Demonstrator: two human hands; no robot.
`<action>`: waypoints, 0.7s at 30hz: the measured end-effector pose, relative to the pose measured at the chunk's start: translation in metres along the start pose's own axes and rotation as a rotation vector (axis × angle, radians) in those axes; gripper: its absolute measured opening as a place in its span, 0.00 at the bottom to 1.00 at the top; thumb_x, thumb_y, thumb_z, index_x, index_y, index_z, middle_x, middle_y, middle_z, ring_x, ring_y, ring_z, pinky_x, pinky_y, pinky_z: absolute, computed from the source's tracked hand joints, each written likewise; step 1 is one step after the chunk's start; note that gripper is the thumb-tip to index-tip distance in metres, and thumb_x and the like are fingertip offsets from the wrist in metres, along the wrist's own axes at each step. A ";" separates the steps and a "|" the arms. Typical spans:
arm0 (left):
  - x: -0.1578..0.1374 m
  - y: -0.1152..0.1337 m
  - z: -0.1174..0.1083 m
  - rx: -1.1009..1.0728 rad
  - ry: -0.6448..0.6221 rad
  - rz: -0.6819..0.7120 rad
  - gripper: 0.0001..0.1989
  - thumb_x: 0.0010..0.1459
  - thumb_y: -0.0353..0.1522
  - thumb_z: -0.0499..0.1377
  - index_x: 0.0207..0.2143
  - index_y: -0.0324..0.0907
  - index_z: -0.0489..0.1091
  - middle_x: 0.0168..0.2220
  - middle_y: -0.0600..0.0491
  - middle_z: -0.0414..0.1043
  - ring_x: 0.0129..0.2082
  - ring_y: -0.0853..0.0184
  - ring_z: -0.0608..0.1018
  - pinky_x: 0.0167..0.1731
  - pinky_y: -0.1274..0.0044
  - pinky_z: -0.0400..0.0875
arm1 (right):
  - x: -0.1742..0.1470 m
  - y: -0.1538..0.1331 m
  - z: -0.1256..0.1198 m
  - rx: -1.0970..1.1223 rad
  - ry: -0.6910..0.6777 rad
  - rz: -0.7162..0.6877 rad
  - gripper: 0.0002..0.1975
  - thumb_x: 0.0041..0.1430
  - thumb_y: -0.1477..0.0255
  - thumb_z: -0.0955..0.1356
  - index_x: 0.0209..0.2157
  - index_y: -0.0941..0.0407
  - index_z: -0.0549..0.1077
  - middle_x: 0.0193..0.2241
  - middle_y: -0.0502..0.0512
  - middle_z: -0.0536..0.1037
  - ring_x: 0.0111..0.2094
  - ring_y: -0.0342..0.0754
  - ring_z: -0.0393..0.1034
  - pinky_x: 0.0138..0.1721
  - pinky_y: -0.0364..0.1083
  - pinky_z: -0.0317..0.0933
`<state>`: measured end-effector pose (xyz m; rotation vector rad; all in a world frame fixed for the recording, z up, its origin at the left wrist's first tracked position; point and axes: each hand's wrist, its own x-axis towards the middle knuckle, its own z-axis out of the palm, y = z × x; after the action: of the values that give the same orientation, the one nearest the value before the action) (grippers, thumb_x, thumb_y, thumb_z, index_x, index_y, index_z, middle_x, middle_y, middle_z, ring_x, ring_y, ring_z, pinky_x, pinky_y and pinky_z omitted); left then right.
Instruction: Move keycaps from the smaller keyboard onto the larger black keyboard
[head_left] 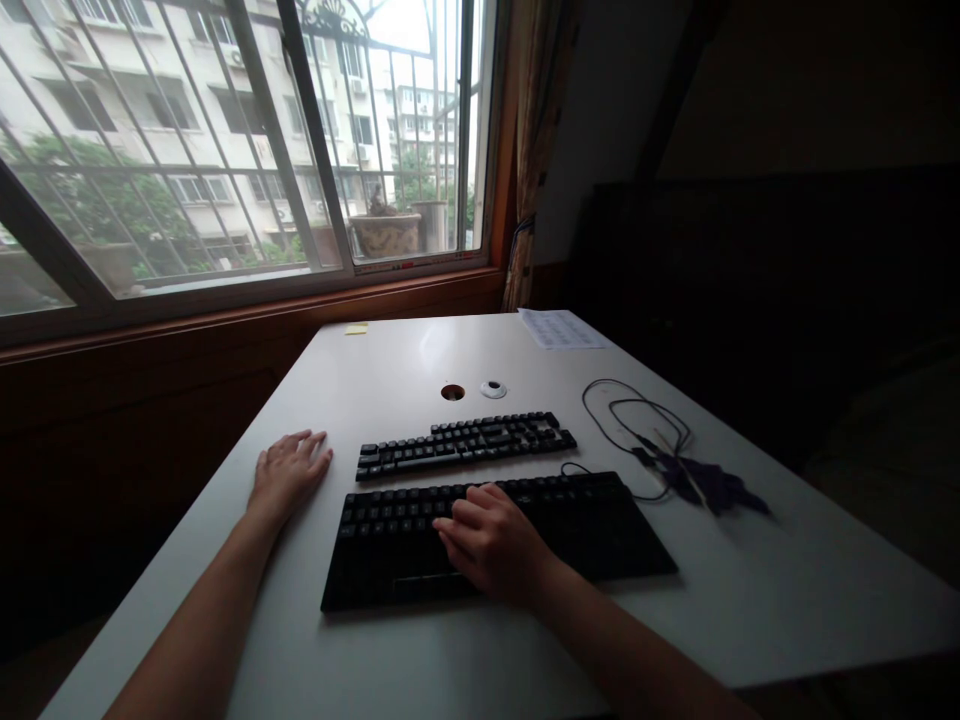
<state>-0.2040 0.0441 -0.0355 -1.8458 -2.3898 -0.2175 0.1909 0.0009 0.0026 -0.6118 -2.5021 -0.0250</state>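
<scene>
A black keyboard (600,540) lies in front of me on the white table. Rows of keycaps show at its upper left, while its lower part looks flat and dark. Over its middle is my right hand (491,540), closed, with thumb and fingertips drawn together at the keys; whatever they pinch, if anything, is hidden. Just behind the keyboard, loose black keycaps (457,445) are laid out in keyboard-like rows, with gaps towards the right. My left hand (289,470) rests flat on the tabletop, left of the keycaps, fingers outstretched and holding nothing.
To the right, a dark cloth (716,487) lies with a thin stick and a looped black cable (637,385). Behind the keycaps are a round hole (452,393) and a white ring-like cover (493,390). Printed paper (562,329) and yellow notes (357,328) lie at the far edge.
</scene>
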 end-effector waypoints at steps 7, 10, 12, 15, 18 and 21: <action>0.000 -0.002 0.000 -0.002 0.001 0.003 0.30 0.69 0.49 0.44 0.67 0.50 0.64 0.69 0.47 0.62 0.69 0.52 0.62 0.66 0.59 0.54 | 0.001 -0.001 -0.003 0.002 -0.008 0.001 0.07 0.71 0.71 0.66 0.42 0.54 0.78 0.32 0.52 0.77 0.35 0.49 0.65 0.41 0.51 0.53; 0.000 -0.002 0.001 0.000 0.004 0.013 0.30 0.69 0.49 0.44 0.67 0.49 0.64 0.69 0.47 0.62 0.69 0.53 0.61 0.66 0.60 0.54 | 0.000 -0.001 -0.002 -0.006 -0.013 0.001 0.07 0.71 0.71 0.66 0.42 0.54 0.78 0.32 0.52 0.77 0.36 0.49 0.65 0.41 0.51 0.53; 0.000 -0.002 0.001 0.002 0.008 0.021 0.30 0.69 0.49 0.44 0.67 0.48 0.64 0.69 0.47 0.62 0.69 0.52 0.61 0.66 0.59 0.54 | 0.000 0.000 -0.001 -0.016 -0.008 0.005 0.07 0.70 0.71 0.66 0.42 0.54 0.78 0.32 0.52 0.77 0.36 0.49 0.65 0.41 0.51 0.53; 0.000 -0.003 0.002 0.005 0.015 0.034 0.31 0.69 0.49 0.44 0.67 0.48 0.64 0.69 0.47 0.62 0.69 0.52 0.61 0.65 0.59 0.55 | -0.001 -0.001 0.000 -0.024 -0.006 0.004 0.06 0.70 0.72 0.67 0.42 0.54 0.78 0.32 0.51 0.77 0.36 0.49 0.64 0.41 0.51 0.53; 0.000 -0.004 0.003 0.006 0.019 0.042 0.30 0.69 0.49 0.45 0.66 0.48 0.65 0.69 0.47 0.62 0.69 0.51 0.61 0.65 0.58 0.56 | 0.000 -0.001 0.000 -0.022 -0.003 0.002 0.06 0.70 0.72 0.67 0.43 0.54 0.78 0.32 0.52 0.77 0.36 0.49 0.65 0.41 0.51 0.54; 0.001 -0.006 0.005 0.007 0.023 0.045 0.30 0.69 0.49 0.45 0.66 0.49 0.65 0.68 0.48 0.63 0.68 0.51 0.62 0.64 0.59 0.58 | 0.001 -0.002 -0.001 -0.018 0.011 -0.002 0.07 0.69 0.72 0.67 0.43 0.54 0.78 0.31 0.52 0.77 0.36 0.50 0.65 0.40 0.51 0.56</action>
<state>-0.2099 0.0444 -0.0400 -1.8823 -2.3283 -0.2245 0.1897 -0.0008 0.0041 -0.6153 -2.4945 -0.0512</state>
